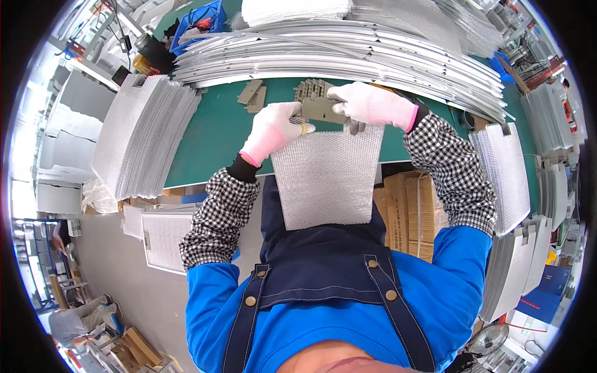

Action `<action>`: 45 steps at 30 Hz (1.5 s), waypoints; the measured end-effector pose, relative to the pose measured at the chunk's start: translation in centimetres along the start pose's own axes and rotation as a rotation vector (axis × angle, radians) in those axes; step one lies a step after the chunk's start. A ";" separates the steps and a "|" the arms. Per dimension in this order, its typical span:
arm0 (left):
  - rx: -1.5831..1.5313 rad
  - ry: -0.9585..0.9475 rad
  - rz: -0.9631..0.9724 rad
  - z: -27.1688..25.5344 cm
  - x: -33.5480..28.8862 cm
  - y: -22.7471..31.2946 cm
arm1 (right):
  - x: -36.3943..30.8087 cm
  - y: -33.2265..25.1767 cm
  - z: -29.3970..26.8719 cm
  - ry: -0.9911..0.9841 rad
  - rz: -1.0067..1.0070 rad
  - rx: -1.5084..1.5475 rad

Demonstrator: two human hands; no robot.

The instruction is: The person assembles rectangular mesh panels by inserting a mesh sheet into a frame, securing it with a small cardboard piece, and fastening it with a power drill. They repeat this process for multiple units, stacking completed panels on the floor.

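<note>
Across the near edge of the green workbench (214,124), a silvery mesh panel (326,180) is extending toward the wearer, its lower end overlapping the dark overalls (317,264) and its upper end reaching over the bench top. Beneath that edge, right of the panel, cardboard boxes (404,211) are standing. At the panel's far left corner, the gloved left hand (273,129) is pinching narrowly, thumb and fingers closing on the rim. By the far right corner, the gloved right hand (373,104) is curling its fingers over the rim; a small grey piece (356,128) is showing beneath it, but whether the hand is gripping that piece, the panel or neither, I cannot tell. Between the hands and slightly farther in, a cluster of beige-grey fittings (317,102) is lying on the bench, and to its left some flat plates (252,94) are overlapping. Along the left edge, a thick left stack of mesh (140,137) is fanning out, while a smaller right stack (502,168) is standing at the right edge. Farther back, long white strips (348,59) are stretching across the bench in a layered pile. Toward the far edge, a pale mesh pile (295,9) is lying behind them, and near the far left corner a blue bin (208,18) is holding small mixed items.
</note>
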State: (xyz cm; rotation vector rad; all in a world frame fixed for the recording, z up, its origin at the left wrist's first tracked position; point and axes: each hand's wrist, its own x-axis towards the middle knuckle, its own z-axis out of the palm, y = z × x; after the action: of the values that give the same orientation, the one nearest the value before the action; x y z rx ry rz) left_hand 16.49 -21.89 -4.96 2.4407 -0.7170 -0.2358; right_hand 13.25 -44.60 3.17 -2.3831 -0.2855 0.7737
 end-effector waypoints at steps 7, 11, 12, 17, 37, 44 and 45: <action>-0.104 -0.042 -0.012 -0.3 -0.1 0.0 | 1.8 1.0 -1.2 -0.106 0.020 0.038; -0.277 -0.056 0.128 -0.1 -0.3 -1.6 | 1.2 0.3 -1.6 -0.129 0.022 0.155; -0.361 -0.061 0.175 -0.1 -0.3 -1.8 | 1.1 0.2 -1.7 -0.134 0.035 0.185; -0.240 -0.067 0.102 -0.1 -0.2 -1.4 | 1.9 0.9 -2.4 -0.230 0.017 0.091; -0.305 0.136 0.306 1.4 0.3 -3.3 | 2.8 6.1 0.1 -0.008 -0.093 -0.260; 0.169 0.149 0.508 -1.7 1.5 1.0 | 1.6 5.5 0.8 0.075 -0.120 -0.176; 0.101 -0.056 0.467 -1.6 2.1 1.3 | 1.0 4.4 0.8 0.070 -0.132 -0.193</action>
State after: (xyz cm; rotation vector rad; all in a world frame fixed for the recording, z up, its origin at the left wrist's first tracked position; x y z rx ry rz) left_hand 18.17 -23.15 -2.89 2.2840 -1.3209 -0.0845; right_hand 13.64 -47.33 -0.51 -2.5347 -0.5034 0.6247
